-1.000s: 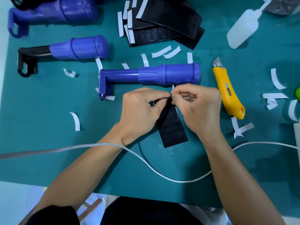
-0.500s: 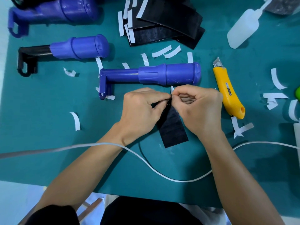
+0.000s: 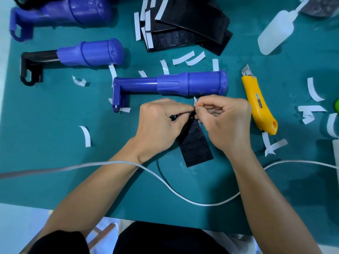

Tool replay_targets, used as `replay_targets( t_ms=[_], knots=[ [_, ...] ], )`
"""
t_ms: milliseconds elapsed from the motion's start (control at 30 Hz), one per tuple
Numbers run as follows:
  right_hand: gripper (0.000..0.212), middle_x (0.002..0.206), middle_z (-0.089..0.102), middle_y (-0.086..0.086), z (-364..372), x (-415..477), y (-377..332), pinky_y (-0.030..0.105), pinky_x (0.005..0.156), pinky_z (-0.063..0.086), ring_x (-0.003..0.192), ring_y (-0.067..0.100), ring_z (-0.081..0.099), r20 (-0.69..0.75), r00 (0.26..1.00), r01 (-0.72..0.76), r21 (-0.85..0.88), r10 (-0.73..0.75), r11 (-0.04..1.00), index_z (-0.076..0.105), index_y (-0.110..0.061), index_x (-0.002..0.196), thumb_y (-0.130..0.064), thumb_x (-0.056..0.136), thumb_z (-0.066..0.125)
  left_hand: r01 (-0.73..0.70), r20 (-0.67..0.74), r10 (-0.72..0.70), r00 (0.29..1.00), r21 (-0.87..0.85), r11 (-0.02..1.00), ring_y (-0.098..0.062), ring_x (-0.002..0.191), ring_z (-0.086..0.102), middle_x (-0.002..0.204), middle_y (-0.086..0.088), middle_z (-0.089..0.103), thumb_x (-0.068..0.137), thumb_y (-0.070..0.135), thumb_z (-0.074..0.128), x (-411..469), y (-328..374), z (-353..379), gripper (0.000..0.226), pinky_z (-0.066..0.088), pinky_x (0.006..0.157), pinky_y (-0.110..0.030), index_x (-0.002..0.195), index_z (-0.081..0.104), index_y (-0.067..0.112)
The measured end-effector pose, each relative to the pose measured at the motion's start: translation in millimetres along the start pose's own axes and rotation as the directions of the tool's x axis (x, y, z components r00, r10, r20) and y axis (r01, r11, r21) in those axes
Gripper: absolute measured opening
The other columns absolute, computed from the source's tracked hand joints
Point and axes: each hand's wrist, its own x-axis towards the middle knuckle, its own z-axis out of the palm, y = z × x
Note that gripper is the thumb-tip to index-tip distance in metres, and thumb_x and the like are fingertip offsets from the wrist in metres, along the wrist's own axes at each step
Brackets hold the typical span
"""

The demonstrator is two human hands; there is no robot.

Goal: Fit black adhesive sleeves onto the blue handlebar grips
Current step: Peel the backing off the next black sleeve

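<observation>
Head view: you are pinching the top edge of a black adhesive sleeve (image 3: pixel 196 143) with your left hand (image 3: pixel 161 123) and right hand (image 3: pixel 223 121), apparently peeling its white backing tab (image 3: pixel 194 100). Just beyond, the nearest blue handlebar grip (image 3: pixel 190 83) is lying bare. Farther off, a second grip (image 3: pixel 91 53) and a stack of black sleeves (image 3: pixel 192 28) are waiting; most work is likely remaining.

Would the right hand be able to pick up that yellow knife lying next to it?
Probably, but not at once. The right hand and left hand both pinch the black sleeve. The yellow knife lies just beside it on the mat, nothing between them.
</observation>
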Motion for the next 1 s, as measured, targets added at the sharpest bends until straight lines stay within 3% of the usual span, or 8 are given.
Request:
replay_targets(
  t_ms=[267, 467, 700, 1000],
  knots=[
    [0.015, 0.067, 0.072, 0.002, 0.7, -0.1, 1.9, 0.046, 0.058, 0.057, 0.060, 0.024, 0.070, 0.004, 0.998, -0.058, 0.056, 0.058, 0.997, 0.079, -0.008, 0.079, 0.002, 0.085, 0.070, 0.131, 0.062, -0.127, 0.990, -0.071, 0.989, -0.006, 0.082, 0.074, 0.089, 0.008, 0.079, 0.085, 0.004, 0.078, 0.8, -1.9, -1.1, 0.020, 0.060, 0.077, -0.029, 0.096, 0.085, 0.020],
    [0.016, 0.069, 0.073, 0.000, -0.2, 1.0, 0.7, 0.049, 0.063, 0.061, 0.062, 0.021, 0.072, 0.018, 0.992, -0.124, 0.122, 0.123, 0.985, 0.078, -0.008, 0.078, 0.005, 0.084, 0.070, 0.236, 0.116, -0.218, 0.969, -0.176, 0.956, 0.002, 0.084, 0.074, 0.084, 0.031, 0.073, 0.084, 0.007, 0.081, 4.5, -0.6, -2.7, 0.032, 0.059, 0.081, -0.021, 0.098, 0.079, 0.036],
    [0.025, 0.074, 0.076, -0.009, -4.1, 1.9, -2.1, 0.040, 0.070, 0.066, 0.069, 0.015, 0.076, 0.049, 0.982, -0.185, 0.142, 0.180, 0.972, 0.076, -0.028, 0.080, -0.004, 0.082, 0.082, 0.233, 0.116, -0.215, 0.970, -0.183, 0.955, 0.005, 0.085, 0.073, 0.086, 0.037, 0.072, 0.085, 0.011, 0.080, 5.0, -4.5, -1.3, 0.025, 0.057, 0.081, -0.017, 0.099, 0.082, 0.032],
    [0.013, 0.073, 0.075, -0.009, -4.0, 1.6, -2.0, 0.043, 0.067, 0.064, 0.066, 0.014, 0.075, 0.037, 0.990, -0.141, 0.095, 0.138, 0.985, 0.080, -0.014, 0.082, -0.002, 0.085, 0.077, 0.239, 0.110, -0.225, 0.968, -0.144, 0.960, 0.005, 0.086, 0.073, 0.083, 0.039, 0.069, 0.085, 0.010, 0.081, 4.7, -3.6, -1.1, 0.022, 0.058, 0.083, -0.019, 0.098, 0.084, 0.027]
  ],
)
